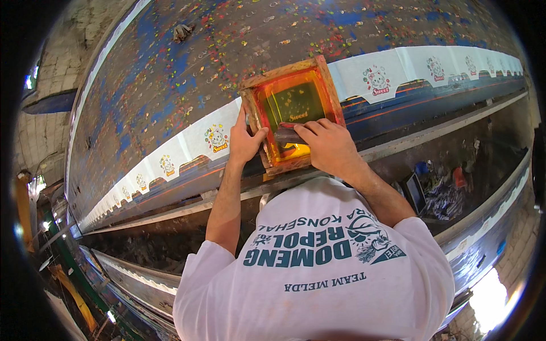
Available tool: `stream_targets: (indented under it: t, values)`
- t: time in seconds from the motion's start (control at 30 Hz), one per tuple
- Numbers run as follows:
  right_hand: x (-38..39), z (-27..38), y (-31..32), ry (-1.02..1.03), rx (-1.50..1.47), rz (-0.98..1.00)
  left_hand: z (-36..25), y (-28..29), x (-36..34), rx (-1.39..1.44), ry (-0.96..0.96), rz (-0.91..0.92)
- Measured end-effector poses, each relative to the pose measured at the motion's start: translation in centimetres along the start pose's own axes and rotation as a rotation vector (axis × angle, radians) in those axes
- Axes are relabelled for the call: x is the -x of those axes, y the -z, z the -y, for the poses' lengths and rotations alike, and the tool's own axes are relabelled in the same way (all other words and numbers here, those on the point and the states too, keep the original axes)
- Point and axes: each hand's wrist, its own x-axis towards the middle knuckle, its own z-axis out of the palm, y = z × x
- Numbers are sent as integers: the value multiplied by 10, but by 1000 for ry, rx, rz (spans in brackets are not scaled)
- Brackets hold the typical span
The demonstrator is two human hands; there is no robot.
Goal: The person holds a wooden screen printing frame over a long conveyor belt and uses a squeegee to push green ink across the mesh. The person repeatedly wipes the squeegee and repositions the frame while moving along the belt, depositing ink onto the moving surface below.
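A wooden screen-printing frame (331, 91) lies tilted over the row of white cut fabric pieces (355, 71) on the long table. Its mesh (293, 99) is yellow-orange around a dark middle window, with reddish ink along the sides. My left hand (247, 142) grips the frame's left side, thumb over the wood and index finger stretched along the edge. Pinched in my right hand (331, 146) is a dark squeegee (286, 134), held against the mesh in the near half of the frame. The fabric under the frame is hidden.
The long table (227, 62) is spotted with many-coloured ink. Printed cartoon motifs show on the fabric to both sides. A crumpled rag (182, 33) lies at the far left. Along the near side runs a rail (392, 149), with clutter (449, 196) below it at right.
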Motion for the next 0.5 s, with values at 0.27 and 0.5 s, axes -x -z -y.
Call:
stream_targets:
  t: [0.27, 0.5]
  values:
    - [-16, -18, 29, 122, -17, 289, -17, 2, 7, -151, -3, 4]
    - [-99, -49, 25, 178, 48, 0, -17, 4, 3, -148, -1, 14]
